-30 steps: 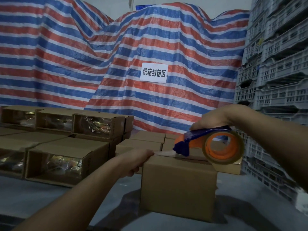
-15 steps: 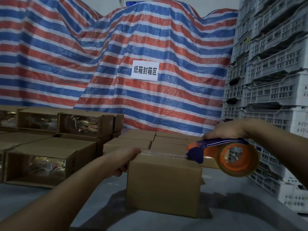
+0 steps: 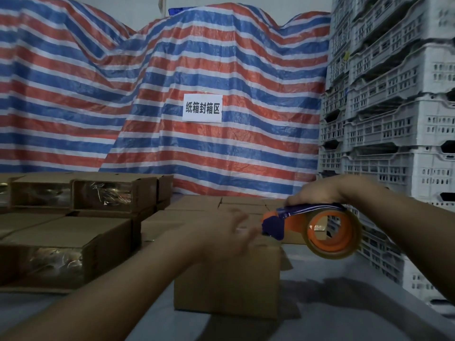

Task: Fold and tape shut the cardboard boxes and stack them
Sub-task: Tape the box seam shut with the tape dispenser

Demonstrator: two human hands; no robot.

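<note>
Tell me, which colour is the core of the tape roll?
Orange, inside the tape roll; the head view shows it clearly.

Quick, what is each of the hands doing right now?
Left hand: open, fingers spread over the cardboard box.
Right hand: gripping the tape dispenser.

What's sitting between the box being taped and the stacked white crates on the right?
In the head view, only the tape dispenser, gripped by the right hand, hangs above bare grey floor between the box and the crates.

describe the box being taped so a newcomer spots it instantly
Below the white paper sign on the striped tarp, a plain brown cardboard box stands alone on the grey table. Only it has the orange-and-purple tape dispenser at its top edge.
</note>
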